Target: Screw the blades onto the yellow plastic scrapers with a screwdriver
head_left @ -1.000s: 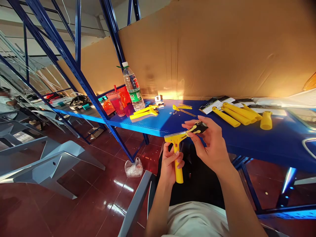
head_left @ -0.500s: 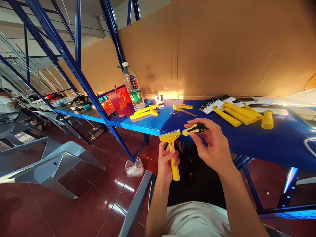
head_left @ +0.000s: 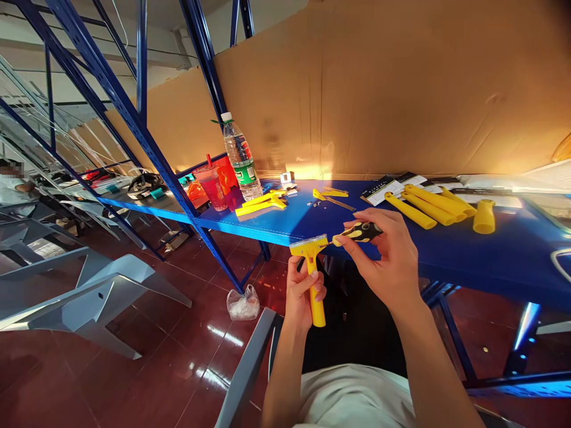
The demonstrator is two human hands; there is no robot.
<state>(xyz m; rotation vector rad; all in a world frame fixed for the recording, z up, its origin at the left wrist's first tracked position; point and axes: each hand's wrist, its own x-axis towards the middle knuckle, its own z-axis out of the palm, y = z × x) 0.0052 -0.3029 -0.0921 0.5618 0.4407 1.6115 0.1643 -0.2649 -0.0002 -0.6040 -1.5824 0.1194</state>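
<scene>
Two hands are raised over the lap at the front edge of the blue bench (head_left: 297,224), each with its grip closed. The left hand (head_left: 304,291) has its fingers wrapped round the handle of a yellow scraper (head_left: 311,251), which stands nearly upright, head up, in the air before the bench edge. The right hand (head_left: 392,255) pinches a black-and-cream screwdriver (head_left: 360,232) between thumb and fingers, its shaft pointing at the right end of the scraper's head.

Blue top shows between the yellow scrapers (head_left: 261,205) beside the bottle (head_left: 243,163) on the left and the yellow handles (head_left: 430,205) on the right. Small yellow pieces (head_left: 335,192) lie farther back, between those groups. A cardboard sheet (head_left: 379,89) bounds the bench behind, a blue post (head_left: 167,172) rises left of the bottle, and a grey armrest (head_left: 250,365) stands near the left forearm.

The screwdriver's tip is too small to tell whether it is seated in a screw. Fingers cover part of the scraper's handle and the rear of the screwdriver. Both forearms run off the bottom edge. The tiny metal bits (head_left: 316,204) near the yellow pieces are hard to make out.
</scene>
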